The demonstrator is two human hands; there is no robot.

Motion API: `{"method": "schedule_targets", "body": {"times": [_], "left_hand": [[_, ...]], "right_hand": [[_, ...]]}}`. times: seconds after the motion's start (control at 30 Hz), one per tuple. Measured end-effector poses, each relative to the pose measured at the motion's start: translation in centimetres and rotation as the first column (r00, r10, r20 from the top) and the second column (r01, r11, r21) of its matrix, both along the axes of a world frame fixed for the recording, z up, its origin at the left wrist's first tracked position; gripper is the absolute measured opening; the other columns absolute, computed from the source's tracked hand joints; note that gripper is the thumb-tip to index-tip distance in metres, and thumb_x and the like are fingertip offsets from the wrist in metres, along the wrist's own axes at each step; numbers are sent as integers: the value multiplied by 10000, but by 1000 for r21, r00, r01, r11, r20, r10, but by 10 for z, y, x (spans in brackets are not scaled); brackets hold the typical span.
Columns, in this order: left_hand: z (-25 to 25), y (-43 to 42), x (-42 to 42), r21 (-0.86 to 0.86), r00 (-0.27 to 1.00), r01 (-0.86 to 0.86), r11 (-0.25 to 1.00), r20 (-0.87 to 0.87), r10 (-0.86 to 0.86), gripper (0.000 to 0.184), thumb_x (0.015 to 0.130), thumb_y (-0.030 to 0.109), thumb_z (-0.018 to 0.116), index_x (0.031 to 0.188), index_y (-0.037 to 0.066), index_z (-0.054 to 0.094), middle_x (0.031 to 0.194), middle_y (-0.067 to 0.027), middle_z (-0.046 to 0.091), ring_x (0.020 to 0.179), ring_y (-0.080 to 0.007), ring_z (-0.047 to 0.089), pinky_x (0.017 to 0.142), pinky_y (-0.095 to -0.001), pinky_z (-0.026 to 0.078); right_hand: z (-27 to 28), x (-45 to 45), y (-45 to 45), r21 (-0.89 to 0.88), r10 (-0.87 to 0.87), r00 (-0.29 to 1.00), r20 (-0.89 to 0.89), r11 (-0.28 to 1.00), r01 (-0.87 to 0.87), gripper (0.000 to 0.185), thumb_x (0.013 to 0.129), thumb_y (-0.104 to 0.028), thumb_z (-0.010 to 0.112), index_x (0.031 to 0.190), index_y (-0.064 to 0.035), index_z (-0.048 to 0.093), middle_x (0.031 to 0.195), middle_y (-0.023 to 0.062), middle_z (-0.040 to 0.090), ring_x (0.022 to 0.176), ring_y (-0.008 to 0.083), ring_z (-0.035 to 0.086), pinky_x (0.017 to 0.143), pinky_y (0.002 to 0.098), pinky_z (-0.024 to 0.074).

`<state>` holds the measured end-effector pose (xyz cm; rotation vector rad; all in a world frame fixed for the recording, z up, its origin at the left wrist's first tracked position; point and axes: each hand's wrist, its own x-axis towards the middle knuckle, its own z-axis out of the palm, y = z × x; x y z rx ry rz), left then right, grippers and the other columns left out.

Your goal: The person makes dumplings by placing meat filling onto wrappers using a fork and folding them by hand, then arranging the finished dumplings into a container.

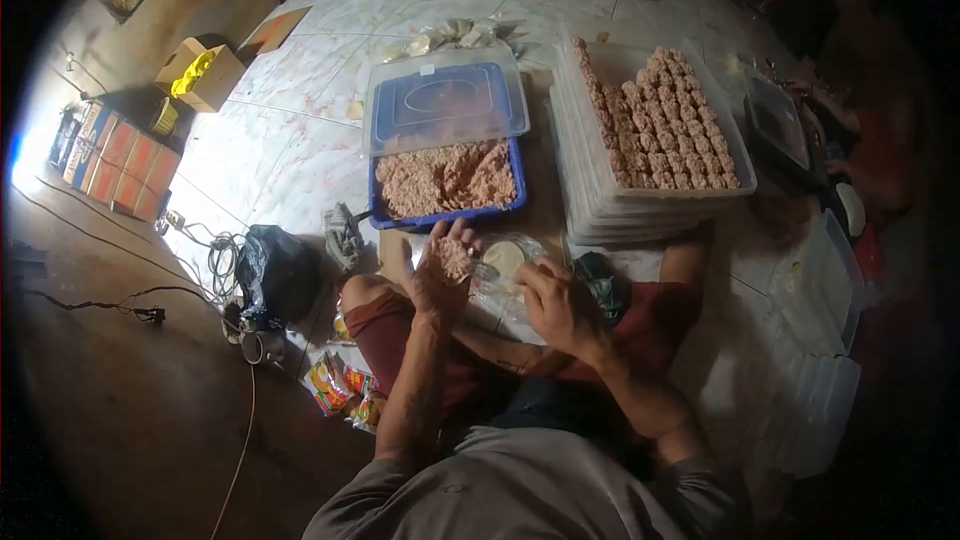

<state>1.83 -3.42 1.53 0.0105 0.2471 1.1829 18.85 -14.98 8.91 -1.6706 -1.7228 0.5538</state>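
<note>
Palm up, my left hand (436, 285) cups a lump of pinkish minced filling (452, 258), its fingers curled around it; whether a wrapper lies under the lump is hard to see. My right hand (556, 308) is closed in a pinch on what looks like a metal spoon (484, 272), whose tip is beside the filling. Between the hands, round pale dough wrappers (504, 257) lie on clear plastic. Just beyond is a blue tub (448, 215) of minced filling (440, 178), partly covered by its lid (445, 100).
At the right, stacked clear trays (590, 215) hold rows of shaped dumplings (665, 130) on top. Plastic bags (460, 35) lie behind the tub. A black bag (275, 270), cables and seasoning packets (335, 385) are at the left. Empty clear containers (815, 280) stand far right, near another person.
</note>
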Motion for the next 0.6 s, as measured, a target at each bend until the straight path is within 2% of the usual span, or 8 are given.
{"method": "schedule_targets", "body": {"times": [0.07,0.13,0.2,0.27,0.33,0.37,0.4,0.6], "left_hand": [[1,-2,-3,36,972,233,972,-19,-232,753,950,609,540,1350,-27,489,1374,-216,549,1249,-354,531,1085,-498,427],[4,0,4,82,976,217,973,13,-219,735,964,602,528,1371,-6,465,1407,-227,524,1234,-364,550,1092,-511,420],[4,-4,7,-12,990,73,997,-117,-74,726,968,621,497,1342,0,509,1346,-215,575,1217,-369,558,1086,-508,424],[1,-13,12,-27,984,167,986,-62,-168,740,971,647,451,1292,-10,561,1335,-220,579,1195,-366,563,1068,-496,433],[-2,-20,23,58,983,181,982,-40,-179,754,974,662,411,1256,-15,589,1304,-212,594,1157,-352,575,1038,-481,447],[-11,-16,24,81,992,104,991,-87,-97,750,977,659,404,1234,-18,597,1266,-200,613,1126,-341,587,1012,-473,454],[-14,-9,21,203,989,113,973,67,-129,745,980,656,395,1229,-17,598,1221,-185,627,1107,-334,595,997,-458,457],[1,-17,19,-18,951,276,961,-140,-276,727,982,651,392,1202,-11,598,1202,-165,620,1102,-309,596,986,-422,454]], "right_hand": [[1,8,5,-40,64,994,92,997,-60,142,912,-25,543,1039,-17,607,973,208,637,925,426,638,770,480,516],[7,7,4,17,11,1000,18,1000,-11,140,916,-23,542,1044,-20,598,962,207,633,915,431,634,764,484,512],[14,7,7,109,-61,989,-133,991,76,139,923,-17,540,1056,-24,582,938,206,624,894,441,628,752,492,505],[0,3,9,190,-44,990,-132,979,69,124,922,-16,542,1043,-24,569,930,202,616,899,449,624,740,506,494],[-23,-8,0,-51,11,995,100,999,-6,183,892,-9,504,1068,-8,552,997,272,592,920,488,623,774,527,533],[-18,-10,-4,-55,28,998,49,998,-25,180,887,-11,496,1055,-14,560,1001,277,589,912,499,623,752,530,535],[-6,-10,-7,-58,26,998,51,998,-23,180,887,-11,496,1055,-14,560,1001,277,589,912,499,623,752,530,535],[-12,1,-12,-60,120,990,68,992,-116,198,856,-3,521,1045,-24,578,998,249,598,882,472,649,726,519,549]]}}
